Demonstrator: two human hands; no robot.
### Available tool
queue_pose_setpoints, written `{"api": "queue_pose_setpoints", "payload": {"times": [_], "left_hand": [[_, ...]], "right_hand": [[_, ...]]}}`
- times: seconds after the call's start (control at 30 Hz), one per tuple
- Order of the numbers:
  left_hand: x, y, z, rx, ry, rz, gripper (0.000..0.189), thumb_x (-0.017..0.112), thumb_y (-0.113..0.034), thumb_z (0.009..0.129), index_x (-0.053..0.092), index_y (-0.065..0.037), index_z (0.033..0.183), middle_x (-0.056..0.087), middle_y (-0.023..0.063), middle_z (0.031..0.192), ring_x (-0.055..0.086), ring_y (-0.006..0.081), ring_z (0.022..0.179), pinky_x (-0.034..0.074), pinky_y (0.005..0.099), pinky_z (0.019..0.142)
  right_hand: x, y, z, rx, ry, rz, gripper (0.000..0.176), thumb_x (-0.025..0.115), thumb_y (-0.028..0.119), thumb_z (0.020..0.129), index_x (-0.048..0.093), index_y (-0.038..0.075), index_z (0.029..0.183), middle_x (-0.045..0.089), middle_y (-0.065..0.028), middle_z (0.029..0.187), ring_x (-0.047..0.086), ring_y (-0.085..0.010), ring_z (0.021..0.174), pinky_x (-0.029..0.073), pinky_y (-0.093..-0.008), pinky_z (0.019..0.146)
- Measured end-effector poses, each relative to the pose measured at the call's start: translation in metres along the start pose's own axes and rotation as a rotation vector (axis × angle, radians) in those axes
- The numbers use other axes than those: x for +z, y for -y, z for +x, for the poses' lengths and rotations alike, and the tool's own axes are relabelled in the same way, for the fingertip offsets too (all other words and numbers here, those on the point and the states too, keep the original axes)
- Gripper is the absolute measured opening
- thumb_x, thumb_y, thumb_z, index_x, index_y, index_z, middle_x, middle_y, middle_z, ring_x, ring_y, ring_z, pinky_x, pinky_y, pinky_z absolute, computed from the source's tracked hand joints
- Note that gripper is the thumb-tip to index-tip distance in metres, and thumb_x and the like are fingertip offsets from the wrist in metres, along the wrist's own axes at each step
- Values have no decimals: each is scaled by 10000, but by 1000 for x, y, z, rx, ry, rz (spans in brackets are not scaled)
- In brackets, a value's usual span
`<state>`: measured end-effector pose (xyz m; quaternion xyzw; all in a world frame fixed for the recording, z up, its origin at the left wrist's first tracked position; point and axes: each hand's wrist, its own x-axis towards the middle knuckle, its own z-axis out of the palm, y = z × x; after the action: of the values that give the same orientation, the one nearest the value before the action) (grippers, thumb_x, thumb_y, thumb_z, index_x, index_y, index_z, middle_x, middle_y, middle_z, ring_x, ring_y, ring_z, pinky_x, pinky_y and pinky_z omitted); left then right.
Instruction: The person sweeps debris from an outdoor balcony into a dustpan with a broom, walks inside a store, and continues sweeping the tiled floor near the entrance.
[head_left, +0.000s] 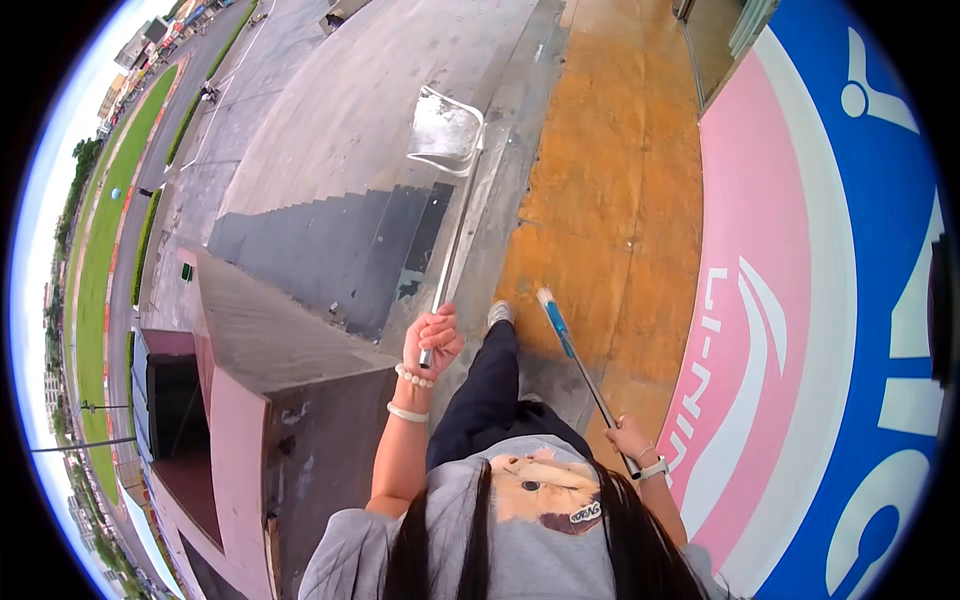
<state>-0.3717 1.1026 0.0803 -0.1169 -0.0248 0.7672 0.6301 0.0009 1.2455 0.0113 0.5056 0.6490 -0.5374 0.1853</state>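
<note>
My left hand [435,335] is wrapped round the metal handle of a long-handled dustpan [446,128]. The whitish pan is held out ahead of me, over the grey floor. Beaded and plain bracelets circle that wrist. Closed round the lower part of a thin broom handle, my right hand [630,438] is at my right side. The broom [558,325] has a blue head with short pale bristles, which points forward over the orange-brown floor strip, close to my shoe [501,313].
An orange-brown panelled strip [610,180] runs ahead, beside grey concrete [380,70]. A pink and blue printed wall [755,200] stands along my right. At left are a concrete ledge [270,340] and a pink structure [235,420], with a road and grass [110,250] beyond.
</note>
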Motion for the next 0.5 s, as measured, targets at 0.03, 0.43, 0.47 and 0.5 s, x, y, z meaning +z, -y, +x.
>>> {"api": "queue_pose_setpoints", "payload": {"times": [0.03,0.43,0.47,0.5], "left_hand": [[2,-6,14,-7,12,0,61,345,-4,747,354,-64,750,366,-60,454,354,32,319,254,187,426],[22,-103,208,53,-686,772,240,453,-89,739,346,-120,527,355,-22,451,291,76,345,237,217,374],[26,-110,222,23,-675,760,264,458,-99,742,337,-126,508,341,-26,440,307,79,350,245,217,377],[31,-116,236,-11,-669,749,289,462,-108,745,327,-131,490,327,-30,430,324,83,354,252,216,380]], "right_hand": [[-12,10,9,2,11,96,210,540,173,710,488,-22,650,501,-85,543,498,-136,430,395,-267,414],[-100,266,132,-43,-160,308,156,402,109,757,470,-14,690,489,-53,537,460,-101,391,369,-224,374],[-109,283,138,-88,-163,322,154,426,123,739,470,-22,710,495,-61,542,475,-116,398,375,-237,381],[-119,301,145,-130,-163,338,168,450,137,720,470,-31,729,501,-68,548,491,-132,404,381,-250,388]]}}
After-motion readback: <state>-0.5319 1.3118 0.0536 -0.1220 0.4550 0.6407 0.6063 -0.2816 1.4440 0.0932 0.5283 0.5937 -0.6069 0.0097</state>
